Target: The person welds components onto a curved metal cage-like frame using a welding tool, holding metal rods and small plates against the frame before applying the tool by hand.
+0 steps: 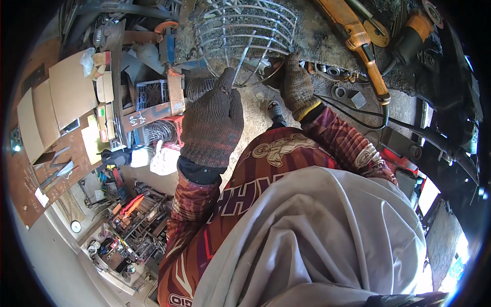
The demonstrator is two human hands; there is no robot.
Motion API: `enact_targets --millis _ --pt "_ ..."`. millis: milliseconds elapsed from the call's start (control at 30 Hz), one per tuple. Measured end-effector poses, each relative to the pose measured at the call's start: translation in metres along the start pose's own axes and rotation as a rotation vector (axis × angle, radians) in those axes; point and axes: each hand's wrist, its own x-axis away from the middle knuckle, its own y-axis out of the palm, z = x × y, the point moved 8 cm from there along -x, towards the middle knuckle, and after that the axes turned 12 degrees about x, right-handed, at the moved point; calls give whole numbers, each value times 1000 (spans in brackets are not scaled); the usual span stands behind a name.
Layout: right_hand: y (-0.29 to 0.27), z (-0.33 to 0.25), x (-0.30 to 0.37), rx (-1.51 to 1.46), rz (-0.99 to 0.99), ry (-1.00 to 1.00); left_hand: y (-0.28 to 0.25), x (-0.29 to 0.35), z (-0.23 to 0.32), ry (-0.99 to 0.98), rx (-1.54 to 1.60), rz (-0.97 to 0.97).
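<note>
A domed wire frame (244,21) of curved metal bars and cross ribs rests on the dark workbench (319,38). My left hand (212,120), in a dark knitted glove, is closed at the frame's near side. A thin, straight metal rod (246,53) sticks up from its fingertips across the frame's bars; the rod's lower end is hidden by the glove. My right hand (297,84), in a worn brownish glove with a yellow cuff, is closed at the frame's near right rim. Its fingertips are partly hidden.
An orange angle grinder (353,33) lies to the right on the bench, its cable (368,126) hanging over the near edge. Another orange power tool (413,38) is farther right. Left are a shelf with cardboard (71,94), a blue crate (152,95) and coiled wire rings (159,131).
</note>
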Motion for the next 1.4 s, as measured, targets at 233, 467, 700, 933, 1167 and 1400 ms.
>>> enact_targets --millis 233,467,700,933,1167,1400 --pt "-4 11 -7 -157 -237 -19 -1 2 6 -15 25 15" --pt "1 8 -6 -279 -303 142 2 -1 12 12 -1 -18" --pt "3 -2 -3 -259 -247 206 12 7 -2 -130 73 17" --pt "2 -5 1 -257 -312 229 8 6 10 -10 -37 89" --pt "6 -4 1 -243 -359 233 9 3 4 -117 10 30" --pt "5 0 3 -289 -255 231 12 6 -2 -112 193 129"
